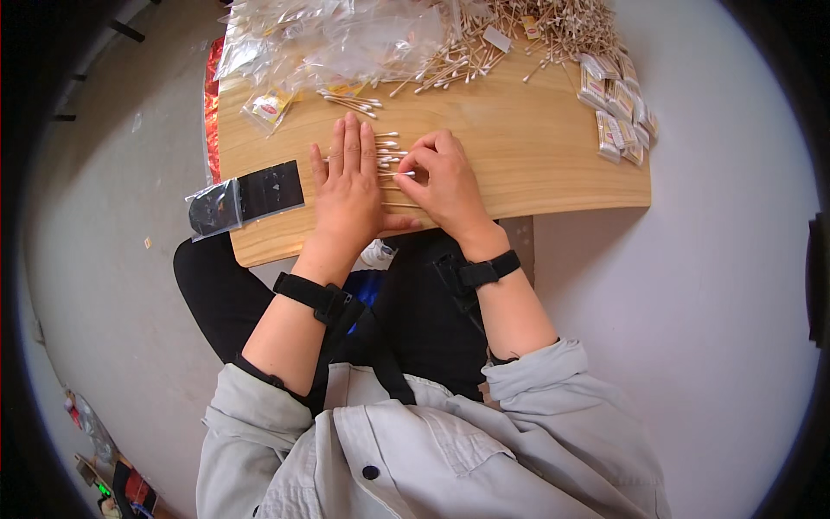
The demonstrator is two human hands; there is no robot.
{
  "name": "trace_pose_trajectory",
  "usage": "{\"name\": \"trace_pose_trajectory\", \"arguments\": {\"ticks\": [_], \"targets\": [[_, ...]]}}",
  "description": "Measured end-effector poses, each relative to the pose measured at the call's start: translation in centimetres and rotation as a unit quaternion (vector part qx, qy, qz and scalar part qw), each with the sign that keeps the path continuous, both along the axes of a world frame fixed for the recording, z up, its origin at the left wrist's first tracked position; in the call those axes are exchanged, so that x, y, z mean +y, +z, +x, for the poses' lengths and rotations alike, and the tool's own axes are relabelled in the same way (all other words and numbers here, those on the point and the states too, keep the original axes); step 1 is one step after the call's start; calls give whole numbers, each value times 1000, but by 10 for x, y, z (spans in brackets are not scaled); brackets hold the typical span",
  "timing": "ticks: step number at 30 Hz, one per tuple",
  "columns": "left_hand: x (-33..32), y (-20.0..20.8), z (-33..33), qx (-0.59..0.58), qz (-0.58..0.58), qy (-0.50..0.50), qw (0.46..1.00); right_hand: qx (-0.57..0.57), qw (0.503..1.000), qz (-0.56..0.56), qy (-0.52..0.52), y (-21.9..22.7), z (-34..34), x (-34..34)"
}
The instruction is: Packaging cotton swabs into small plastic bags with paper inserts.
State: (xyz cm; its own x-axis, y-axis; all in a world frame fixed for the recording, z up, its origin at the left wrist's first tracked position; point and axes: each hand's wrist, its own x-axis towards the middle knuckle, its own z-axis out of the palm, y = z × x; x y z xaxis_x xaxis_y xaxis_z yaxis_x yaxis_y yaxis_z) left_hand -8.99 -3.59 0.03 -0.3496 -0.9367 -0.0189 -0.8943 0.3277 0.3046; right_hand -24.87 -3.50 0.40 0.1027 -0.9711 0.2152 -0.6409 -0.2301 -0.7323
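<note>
Left hand (347,192) flat on cotton swabs (388,154), right hand (443,183) pinching one

Clear bags (346,35) heaped far left, small packed packets (618,108) far right, black pouch (246,199) near-left.

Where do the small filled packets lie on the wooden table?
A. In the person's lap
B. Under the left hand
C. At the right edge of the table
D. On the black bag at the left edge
C: the small filled packets lie in a cluster along the right edge of the wooden table, apart from both hands.
</note>
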Motion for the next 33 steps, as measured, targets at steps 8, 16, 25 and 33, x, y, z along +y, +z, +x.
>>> {"name": "trace_pose_trajectory", "arguments": {"ticks": [8,16,25,33], "targets": [[0,3,0,-2,11,-6,1000,-3,999,29,-17,-4,1,-3],[0,7,0,-9,22,-3,1000,-37,999,17,17,-1,-12,1],[-3,14,0,-28,53,1,998,-93,994,62,10,0,-10,-5],[0,14,-2,-35,48,-2,998,-20,1000,16,-11,1,-5,-1]]}}
